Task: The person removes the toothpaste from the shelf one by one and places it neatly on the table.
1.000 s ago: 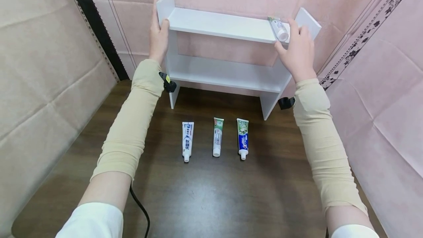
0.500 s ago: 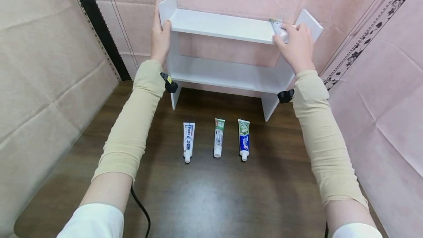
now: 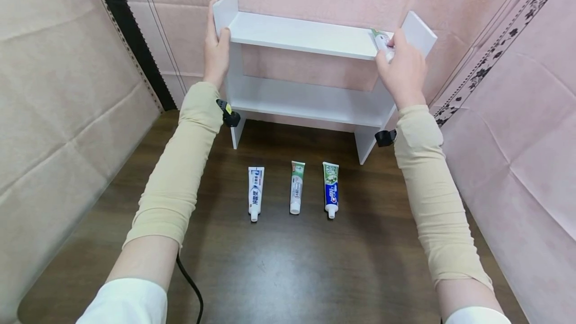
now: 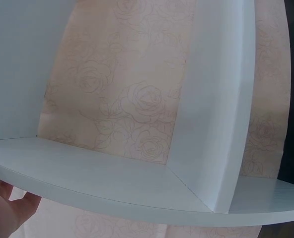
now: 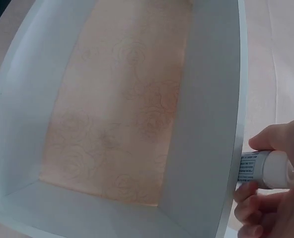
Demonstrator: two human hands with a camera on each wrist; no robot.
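Observation:
A white two-tier shelf [image 3: 306,36] stands at the back of the table. My left hand [image 3: 217,49] grips its left side panel, thumb in front and fingers round the outer side; part of that hand [image 4: 8,210] shows in the left wrist view. At the right end of the top board lies a toothpaste tube [image 3: 381,40], its cap towards me. My right hand [image 3: 402,71] pinches it near the cap end. In the right wrist view the tube's white cap [image 5: 277,169] sits between thumb and fingers, while the board hides its far end.
Three more toothpaste tubes lie in a row on the brown table before the shelf: a white-and-blue one [image 3: 255,191], a green-and-white one [image 3: 297,186] and a green-and-blue one [image 3: 330,189]. Pink cloth walls [image 3: 508,164] enclose the table. A black cable [image 3: 191,281] runs by my left arm.
My right hand's fingers have closed in over the cap end of the tube on the top board, now covering more of it. The left hand keeps its hold on the side panel.

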